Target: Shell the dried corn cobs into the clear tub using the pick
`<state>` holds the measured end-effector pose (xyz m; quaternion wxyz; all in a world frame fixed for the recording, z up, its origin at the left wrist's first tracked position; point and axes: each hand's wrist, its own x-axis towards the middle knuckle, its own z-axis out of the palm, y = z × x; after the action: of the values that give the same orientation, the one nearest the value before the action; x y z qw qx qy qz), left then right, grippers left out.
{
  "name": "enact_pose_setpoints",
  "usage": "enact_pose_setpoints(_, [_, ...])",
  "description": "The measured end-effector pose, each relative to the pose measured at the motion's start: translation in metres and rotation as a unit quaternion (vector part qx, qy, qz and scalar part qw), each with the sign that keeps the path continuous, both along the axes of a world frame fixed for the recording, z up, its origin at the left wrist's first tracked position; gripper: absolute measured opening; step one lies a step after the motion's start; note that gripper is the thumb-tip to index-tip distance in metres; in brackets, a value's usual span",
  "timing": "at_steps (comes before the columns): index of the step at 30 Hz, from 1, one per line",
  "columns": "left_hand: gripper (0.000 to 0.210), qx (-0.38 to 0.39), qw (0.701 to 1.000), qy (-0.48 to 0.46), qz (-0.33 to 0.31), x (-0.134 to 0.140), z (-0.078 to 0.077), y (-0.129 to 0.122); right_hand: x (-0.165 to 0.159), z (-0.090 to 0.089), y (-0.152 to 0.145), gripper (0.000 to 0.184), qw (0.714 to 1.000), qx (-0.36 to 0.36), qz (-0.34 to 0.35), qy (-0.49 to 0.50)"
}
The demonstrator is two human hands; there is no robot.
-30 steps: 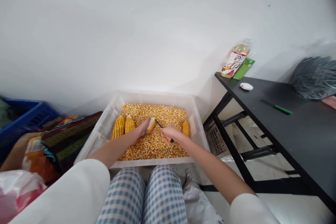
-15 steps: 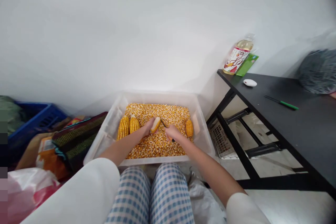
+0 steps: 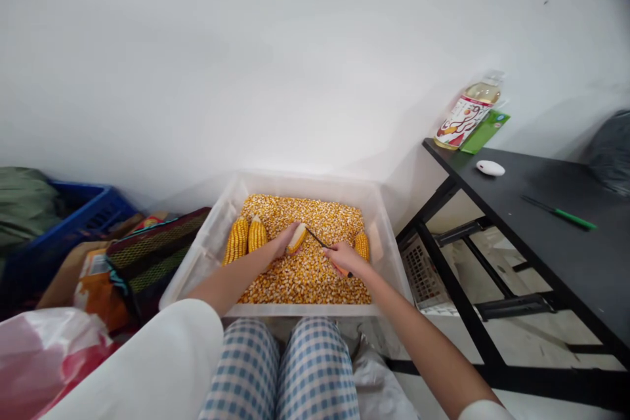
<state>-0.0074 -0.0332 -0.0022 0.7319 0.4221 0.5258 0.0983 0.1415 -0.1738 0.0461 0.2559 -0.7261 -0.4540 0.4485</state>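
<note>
My left hand [image 3: 283, 244] has its fingers wrapped around a corn cob [image 3: 296, 237], just above the loose corn in the clear bin [image 3: 394, 256]. My right hand [image 3: 344, 254] has its fingers closed around a screwdriver [image 3: 325, 251]. Its thin tip touches the cob.

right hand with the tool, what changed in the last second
The right hand drew back to the right, away from the cob, so more of the dark shaft of the tool shows between them. The left hand kept its grip on the cob over the bin of kernels.
</note>
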Motion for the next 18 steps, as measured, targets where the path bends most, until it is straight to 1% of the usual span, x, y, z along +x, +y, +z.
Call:
enact_pose_setpoints(4, [0.046,0.000,1.000,-0.013,0.010,0.000,-0.001,0.000,-0.010,0.000,0.000,0.031,1.000,0.013,-0.015,-0.016])
enact_pose_setpoints(8, [0.046,0.011,1.000,-0.010,0.013,0.000,0.004,-0.004,-0.015,0.001,-0.001,0.032,0.998,0.031,-0.015,-0.054])
enact_pose_setpoints(12, [0.043,0.023,0.999,-0.008,0.027,0.001,0.007,-0.007,-0.017,0.000,-0.001,0.034,0.999,0.006,-0.006,-0.050])
enact_pose_setpoints(15, [0.043,0.029,0.999,-0.013,0.032,0.001,0.004,-0.005,-0.021,0.000,0.002,0.034,0.997,0.001,-0.008,-0.072])
enact_pose_setpoints(18, [0.044,0.032,0.999,0.000,0.044,0.003,0.000,-0.004,-0.031,0.001,0.009,0.034,0.996,-0.013,-0.014,-0.090])
